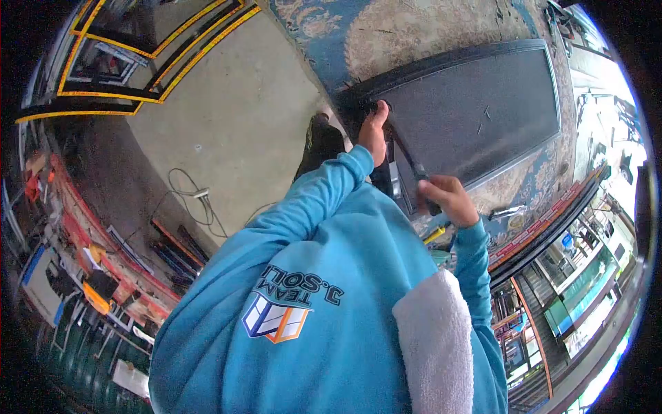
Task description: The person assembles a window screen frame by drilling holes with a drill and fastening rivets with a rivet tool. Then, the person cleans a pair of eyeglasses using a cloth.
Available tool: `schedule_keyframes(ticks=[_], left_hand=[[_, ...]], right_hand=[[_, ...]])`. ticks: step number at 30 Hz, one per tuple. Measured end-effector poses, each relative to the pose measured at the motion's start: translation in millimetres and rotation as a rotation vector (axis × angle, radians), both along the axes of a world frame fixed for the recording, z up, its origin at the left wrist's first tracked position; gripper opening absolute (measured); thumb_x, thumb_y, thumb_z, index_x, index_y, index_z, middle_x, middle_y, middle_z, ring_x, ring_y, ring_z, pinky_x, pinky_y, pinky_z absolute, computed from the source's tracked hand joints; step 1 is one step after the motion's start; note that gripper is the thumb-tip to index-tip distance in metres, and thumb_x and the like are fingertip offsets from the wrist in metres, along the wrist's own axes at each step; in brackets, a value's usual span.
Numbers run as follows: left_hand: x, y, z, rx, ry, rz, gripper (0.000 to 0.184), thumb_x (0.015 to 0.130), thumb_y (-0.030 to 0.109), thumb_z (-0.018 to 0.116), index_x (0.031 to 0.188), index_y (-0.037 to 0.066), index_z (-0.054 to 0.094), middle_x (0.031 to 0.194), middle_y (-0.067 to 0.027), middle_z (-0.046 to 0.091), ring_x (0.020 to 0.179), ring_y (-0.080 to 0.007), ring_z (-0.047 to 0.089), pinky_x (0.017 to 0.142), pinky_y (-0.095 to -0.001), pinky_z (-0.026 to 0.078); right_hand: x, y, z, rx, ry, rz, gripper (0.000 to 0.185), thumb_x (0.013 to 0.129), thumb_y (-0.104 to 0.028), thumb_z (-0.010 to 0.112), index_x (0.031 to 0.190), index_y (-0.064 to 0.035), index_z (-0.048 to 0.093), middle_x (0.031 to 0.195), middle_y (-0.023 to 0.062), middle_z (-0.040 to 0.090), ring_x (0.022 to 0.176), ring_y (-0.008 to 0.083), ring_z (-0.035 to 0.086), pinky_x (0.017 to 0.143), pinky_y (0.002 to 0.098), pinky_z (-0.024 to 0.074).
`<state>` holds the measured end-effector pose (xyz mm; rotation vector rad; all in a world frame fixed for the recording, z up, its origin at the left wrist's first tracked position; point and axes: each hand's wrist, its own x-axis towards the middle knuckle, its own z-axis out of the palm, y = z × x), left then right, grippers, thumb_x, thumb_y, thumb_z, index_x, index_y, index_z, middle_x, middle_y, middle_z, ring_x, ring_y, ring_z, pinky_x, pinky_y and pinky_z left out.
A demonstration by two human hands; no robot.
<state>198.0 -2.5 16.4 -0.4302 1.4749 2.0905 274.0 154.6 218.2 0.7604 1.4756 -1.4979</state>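
Seen from above through a round, fisheye view, a patterned blue and beige carpet [317, 34] lies beside a smooth grey floor [227, 124] in a cluttered workshop. Across the carpet rests a dark framed panel [476, 117], with the right hand [448, 196] at its near edge and the left hand [374, 134] at its near-left corner. The right hand's fingers are closed around the handle of a long, dark tool [408, 153], which slants up toward the left hand. The left thumb points up; its other fingers are mostly out of sight, so whether they grip anything cannot be told. The tool's far end is lost among black shapes by that hand.

Black image corners cut off the room's edges, and stacked materials at both sides are warped and hard to identify. The lower panel corner is partly hidden by the right hand and body.

The panel's face is matte and finely textured, its rim narrow and bowed along one side, with small dark slivers on top. Near the right hand lie a yellow-handled tool [436, 235] and a metal tool [508, 212]. Yellow-edged black frames [165, 69] stand upper left; a thin cable [185, 190] loops across the floor. A fluffy white towel [438, 338] hangs over the teal fabric shirt [345, 276].
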Motion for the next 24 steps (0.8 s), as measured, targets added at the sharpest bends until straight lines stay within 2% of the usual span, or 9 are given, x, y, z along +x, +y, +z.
schedule_keyframes(ticks=[1,2,4,9,13,18,19,22,24], left_hand=[[-7,2,16,-0.042,-0.014,0.047,0.049,0.088,0.06,0.061,0.093,0.011,0.061,0.083,-0.0042,0.061,0.074,-0.0166,0.056,0.073,-0.0326,0.046],[-19,4,31,0.255,-0.512,0.165,0.049,0.087,0.061,0.062,0.089,0.012,0.061,0.081,-0.0036,0.061,0.072,-0.0173,0.056,0.071,-0.0332,0.046],[-20,1,41,0.266,-0.505,0.132,0.049,0.086,0.061,0.062,0.088,0.012,0.061,0.08,-0.0032,0.06,0.071,-0.0173,0.056,0.07,-0.033,0.046],[-17,3,24,0.203,-0.501,0.105,0.051,0.084,0.063,0.064,0.086,0.012,0.06,0.076,-0.0034,0.059,0.071,-0.018,0.056,0.069,-0.0324,0.045],[-21,-6,23,0.36,-0.503,0.066,0.053,0.084,0.065,0.061,0.088,0.012,0.059,0.076,-0.0029,0.058,0.071,-0.0176,0.055,0.065,-0.0325,0.044],[-24,-6,35,0.337,-0.526,0.053,0.053,0.086,0.064,0.059,0.089,0.011,0.059,0.078,-0.002,0.058,0.071,-0.0187,0.055,0.066,-0.0344,0.044],[-26,-5,38,0.325,-0.51,0.071,0.053,0.088,0.063,0.058,0.09,0.01,0.059,0.078,-0.0025,0.058,0.073,-0.0191,0.055,0.068,-0.0351,0.045],[-27,-10,42,0.299,-0.452,0.089,0.052,0.09,0.06,0.058,0.091,0.008,0.059,0.08,-0.0036,0.057,0.076,-0.0194,0.055,0.073,-0.0355,0.047],[-29,-10,35,0.359,-0.523,0.111,0.051,0.089,0.058,0.06,0.091,0.007,0.06,0.083,-0.0055,0.057,0.08,-0.0184,0.055,0.076,-0.0344,0.047]], right_hand=[[2,-9,-9,-0.001,0.006,-0.004,0.039,0.083,-0.033,0.074,0.096,0.0029,0.067,0.081,0.0096,0.069,0.075,0.0185,0.064,0.071,0.0354,0.0519],[7,-24,-28,0.076,0.154,0.031,0.039,0.083,-0.03,0.074,0.101,0.003,0.065,0.087,0.0088,0.069,0.08,0.0177,0.063,0.074,0.0344,0.0516],[21,-31,-84,0.126,0.212,0.118,0.048,0.083,-0.024,0.076,0.118,0.0035,0.057,0.102,0.0097,0.067,0.089,0.0163,0.062,0.081,0.0332,0.0507],[41,-54,-110,0.09,0.256,-0.223,0.045,0.081,-0.03,0.076,0.111,0.0004,0.061,0.092,0.0095,0.068,0.08,0.0177,0.061,0.075,0.0348,0.0501],[38,-83,-132,0.715,0.45,-0.035,0.045,0.078,-0.038,0.075,0.086,0.0003,0.052,0.073,0.0222,0.058,0.069,0.0341,0.059,0.067,0.0447,0.0463],[34,-62,-102,0.685,0.413,0.208,0.046,0.077,-0.038,0.074,0.091,0.0029,0.06,0.083,0.0281,0.064,0.08,0.0478,0.06,0.068,0.0462,0.0471],[27,-51,-79,0.696,0.298,0.484,0.05,0.078,-0.04,0.073,0.098,0.0041,0.063,0.082,0.0262,0.064,0.079,0.0385,0.065,0.069,0.0419,0.0501],[14,-25,-19,0.332,0.211,0.301,0.045,0.08,-0.035,0.074,0.102,0.0031,0.065,0.085,0.0176,0.068,0.079,0.0238,0.067,0.074,0.0361,0.0519],[5,-28,4,0.166,0.211,-0.136,0.041,0.082,-0.028,0.075,0.107,0.0019,0.064,0.09,0.0085,0.069,0.081,0.0141,0.063,0.077,0.031,0.0513]])
